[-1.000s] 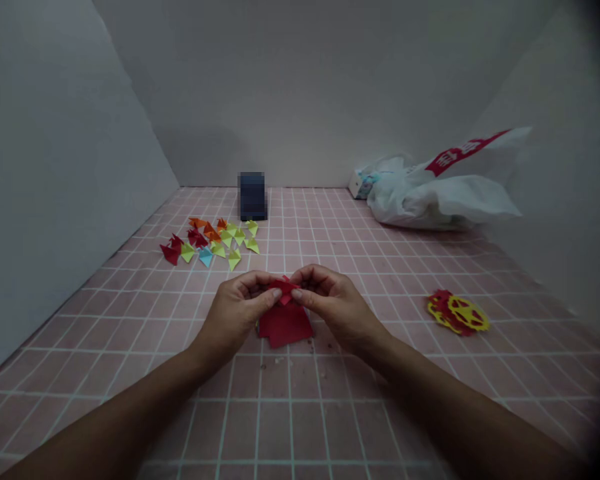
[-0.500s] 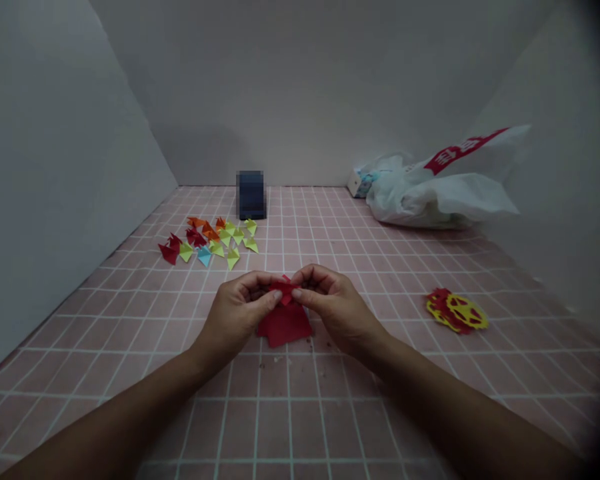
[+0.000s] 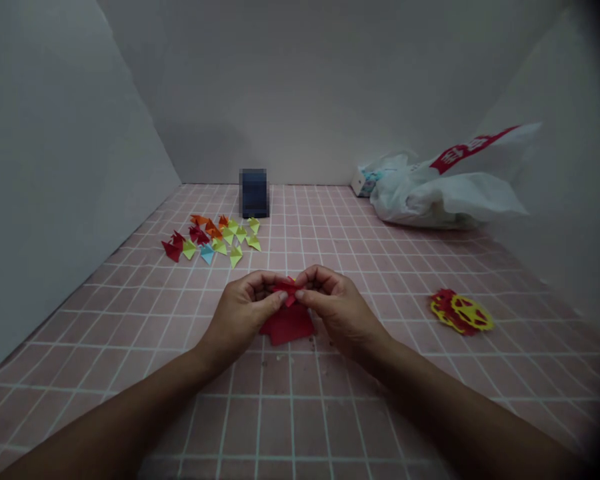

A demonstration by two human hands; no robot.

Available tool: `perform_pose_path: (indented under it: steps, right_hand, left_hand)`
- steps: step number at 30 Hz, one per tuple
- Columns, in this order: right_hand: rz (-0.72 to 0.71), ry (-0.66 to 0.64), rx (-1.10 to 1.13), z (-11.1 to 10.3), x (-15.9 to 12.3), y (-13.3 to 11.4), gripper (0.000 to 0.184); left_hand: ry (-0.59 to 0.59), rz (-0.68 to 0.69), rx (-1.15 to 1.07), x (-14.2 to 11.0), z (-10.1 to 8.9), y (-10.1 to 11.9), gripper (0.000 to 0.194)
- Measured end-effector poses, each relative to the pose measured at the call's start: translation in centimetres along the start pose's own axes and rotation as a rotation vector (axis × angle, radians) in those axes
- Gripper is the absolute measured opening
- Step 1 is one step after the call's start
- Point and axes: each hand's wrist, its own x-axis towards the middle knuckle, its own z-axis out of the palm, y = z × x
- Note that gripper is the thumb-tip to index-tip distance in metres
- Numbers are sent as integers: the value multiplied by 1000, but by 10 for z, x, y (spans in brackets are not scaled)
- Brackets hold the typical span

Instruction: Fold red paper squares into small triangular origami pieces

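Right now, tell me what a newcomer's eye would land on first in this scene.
First the two hands at the centre, the left hand and the right hand, pinching a small red folded paper above a red sheet on the pink tiled table. Next, the scatter of coloured paper triangles at the far left. Then the red and yellow paper cutout at the right.

Both bare forearms reach in from the near edge of the surface and converge toward its middle. The left hand (image 3: 240, 313) and the right hand (image 3: 337, 307) meet thumb to thumb, knuckles up and fingers curled under. Each grip is a closed pinch, thumb pressed against forefinger, the wrists low and slightly bent inward.
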Motion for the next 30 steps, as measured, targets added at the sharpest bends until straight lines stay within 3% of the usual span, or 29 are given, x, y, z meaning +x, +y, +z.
perform_pose_path:
  steps: [6, 18, 30]
  right_hand:
    - [1, -21, -20, -2, 1, 3, 19]
    - [-27, -10, -115, -1, 0, 2, 16]
    - [-2, -28, -15, -2, 1, 1, 15]
  left_hand:
    - [39, -52, 8, -1, 2, 4, 21]
    - [-21, 23, 138, -1, -1, 2, 16]
    - [11, -115, 2, 0, 1, 4, 23]
